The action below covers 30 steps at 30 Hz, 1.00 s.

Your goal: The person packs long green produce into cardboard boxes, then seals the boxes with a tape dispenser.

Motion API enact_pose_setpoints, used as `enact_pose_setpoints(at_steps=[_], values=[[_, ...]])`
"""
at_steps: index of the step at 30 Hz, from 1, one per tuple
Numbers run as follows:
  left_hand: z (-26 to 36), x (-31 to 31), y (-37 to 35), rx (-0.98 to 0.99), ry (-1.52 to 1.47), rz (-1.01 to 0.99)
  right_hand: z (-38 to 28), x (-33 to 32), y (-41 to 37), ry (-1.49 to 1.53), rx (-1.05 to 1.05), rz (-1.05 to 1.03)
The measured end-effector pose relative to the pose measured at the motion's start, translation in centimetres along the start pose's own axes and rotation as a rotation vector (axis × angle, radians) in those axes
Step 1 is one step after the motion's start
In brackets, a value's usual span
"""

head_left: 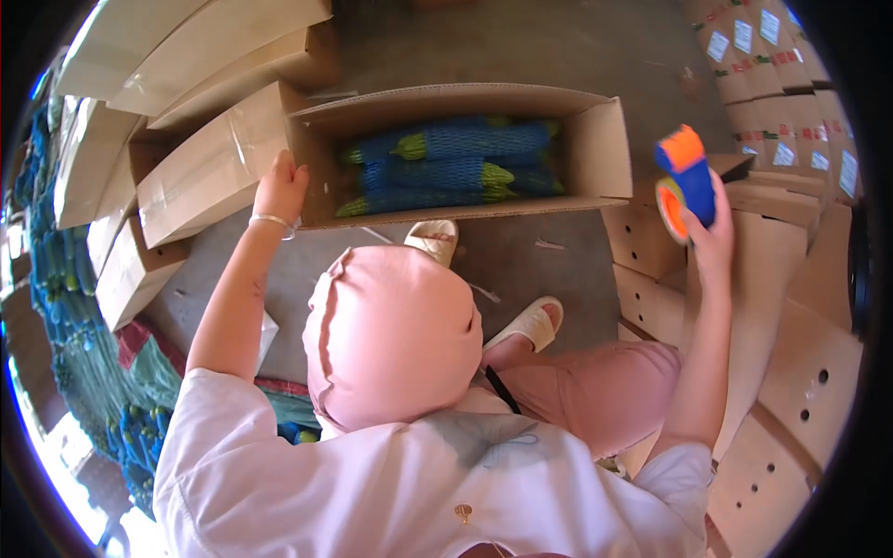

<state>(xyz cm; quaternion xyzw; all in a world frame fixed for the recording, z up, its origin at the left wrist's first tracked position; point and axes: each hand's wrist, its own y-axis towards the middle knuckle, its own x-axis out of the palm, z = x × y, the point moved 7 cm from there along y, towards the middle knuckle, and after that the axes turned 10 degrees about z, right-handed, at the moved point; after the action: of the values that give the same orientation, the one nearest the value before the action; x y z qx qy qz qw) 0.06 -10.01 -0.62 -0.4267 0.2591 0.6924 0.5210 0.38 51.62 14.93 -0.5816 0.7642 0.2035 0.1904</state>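
Note:
An open cardboard box (595,149) stands in front of me, holding several green vegetables in blue netting (446,174). At the box's left end my left hand (281,193) is closed on its cardboard edge. Off to the right of the box, my right hand (712,232) grips a blue and orange tape dispenser (688,181) by its handle. The dispenser is raised and does not touch the box.
Closed cardboard boxes (219,167) are stacked at the left. More boxes (819,363) rise at the right, and labelled ones (772,56) stand at the upper right. Netted vegetables (60,242) lie in a pile at the far left.

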Motion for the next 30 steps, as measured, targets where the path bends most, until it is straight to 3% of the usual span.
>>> enact_pose_setpoints(at_steps=[2,3,5,8,12,15,17,20,24,26,28,30], values=[[1.3,0.6,0.2,0.110,0.037,-0.003,-0.3,1.7,2.8,-0.384,-0.262,-0.017],[1.2,0.5,0.1,0.116,0.031,-0.054,1.3,2.7,4.4,-0.386,-0.355,-0.070],[2.3,-0.2,-0.9,0.123,0.035,-0.047,3.6,6.1,5.9,-0.271,-0.254,-0.172],[3.7,-1.5,-0.2,0.097,0.139,-0.008,2.8,7.7,7.2,-0.563,-0.443,-0.178],[4.9,-1.5,5.6,-0.035,0.212,-0.011,3.7,7.4,6.4,-0.531,-0.330,-0.221],[6.1,-0.1,7.5,0.024,0.242,0.081,0.7,8.7,5.6,-0.632,-0.425,-0.211],[7.9,3.0,6.0,0.049,0.322,-0.091,0.6,9.2,5.5,-0.667,-0.448,-0.246],[8.7,8.1,0.7,0.291,0.342,-0.522,-0.6,9.5,5.3,-0.708,-0.494,-0.300],[9.5,5.6,-4.6,0.313,-0.002,-0.898,-2.7,11.3,4.8,-0.869,-0.653,-0.368],[9.3,4.3,-6.7,0.472,0.045,-0.826,-2.8,12.4,5.2,-0.942,-0.641,-0.429],[9.9,4.0,-6.6,0.488,0.093,-0.799,-2.6,13.3,5.4,-0.934,-0.650,-0.425],[10.7,4.3,-6.0,0.383,0.065,-0.856,-2.7,14.3,4.9,-0.866,-0.707,-0.410]])
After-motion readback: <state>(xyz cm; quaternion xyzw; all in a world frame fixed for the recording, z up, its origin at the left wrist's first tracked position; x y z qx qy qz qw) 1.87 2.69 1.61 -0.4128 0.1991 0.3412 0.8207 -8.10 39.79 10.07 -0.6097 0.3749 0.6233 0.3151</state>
